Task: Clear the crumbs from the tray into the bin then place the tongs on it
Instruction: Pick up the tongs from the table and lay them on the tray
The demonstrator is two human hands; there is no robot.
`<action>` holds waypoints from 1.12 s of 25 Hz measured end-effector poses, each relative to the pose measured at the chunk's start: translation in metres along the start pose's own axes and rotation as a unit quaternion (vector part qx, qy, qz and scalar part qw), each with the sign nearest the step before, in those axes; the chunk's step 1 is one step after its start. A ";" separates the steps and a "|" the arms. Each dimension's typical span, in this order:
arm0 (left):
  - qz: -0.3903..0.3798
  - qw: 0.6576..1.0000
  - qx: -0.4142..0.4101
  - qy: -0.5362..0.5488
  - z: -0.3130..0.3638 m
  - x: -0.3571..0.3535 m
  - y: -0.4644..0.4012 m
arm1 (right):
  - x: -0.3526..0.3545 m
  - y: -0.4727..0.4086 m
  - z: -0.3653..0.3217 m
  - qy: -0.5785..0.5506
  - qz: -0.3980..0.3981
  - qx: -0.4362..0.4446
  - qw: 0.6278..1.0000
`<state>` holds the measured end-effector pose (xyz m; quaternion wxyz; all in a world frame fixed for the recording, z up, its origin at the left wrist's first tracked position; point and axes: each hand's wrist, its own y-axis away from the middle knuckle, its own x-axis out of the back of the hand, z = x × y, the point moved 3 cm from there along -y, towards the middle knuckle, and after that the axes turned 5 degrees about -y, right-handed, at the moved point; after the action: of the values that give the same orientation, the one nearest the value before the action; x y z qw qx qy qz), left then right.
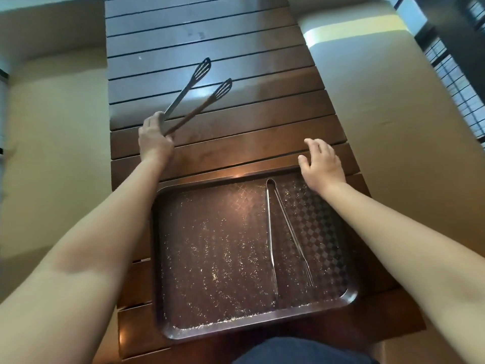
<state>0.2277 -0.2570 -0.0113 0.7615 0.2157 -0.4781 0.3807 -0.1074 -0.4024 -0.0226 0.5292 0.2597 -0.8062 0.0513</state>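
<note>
Nearest the viewer, a dark brown rectangular plastic tray (pixel 168 298) with a raised rim and a diamond-patterned floor is sitting on a dark slatted wooden table (pixel 236 122). Pale crumbs (pixel 210 258) are still scattering across its floor and gathering along the near rim, so the clearing looks not yet done; no bin is showing in this view.

A pair of slim steel tongs with fork-like tips (pixel 280 232) is lying on the tray's right half, its long axis running near to far, the hinged end pointing away and the tips spreading toward the viewer.

Just beyond the tray's far right corner the right hand (pixel 321 164) is hovering with fingers spread and relaxed, holding nothing. That hinged end is lying just beside it, slightly toward the viewer and to its left, so this hand seems the nearer for lifting those tongs off.

Farther out, the left hand (pixel 154 136) is gripping the hinge end of long metal tongs with slotted spatula heads (pixel 195 98), their arms splaying open and pointing away to the right over the slats.
</note>
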 end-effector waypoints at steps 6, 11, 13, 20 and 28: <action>-0.041 0.988 -0.149 -0.013 0.021 0.049 0.050 | 0.034 0.024 -0.104 -0.030 0.107 0.232 0.966; -0.121 0.946 -0.276 -0.119 0.026 0.061 0.104 | 0.013 0.050 -0.128 0.094 -0.025 0.265 0.959; -0.141 0.934 -0.301 -0.131 0.025 0.066 0.117 | 0.002 0.059 -0.123 0.125 -0.090 0.237 0.959; -0.135 0.939 -0.307 -0.074 0.016 0.077 0.152 | -0.017 0.104 -0.121 0.108 -0.132 0.189 0.967; -0.177 0.974 0.080 0.117 0.009 0.026 0.221 | -0.054 0.151 -0.119 -0.102 -0.160 0.022 0.982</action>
<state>0.0557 -0.1166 0.0083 0.8478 0.3114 -0.3077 0.2994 -0.0643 -0.2099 0.0103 0.4397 0.4011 -0.8024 -0.0432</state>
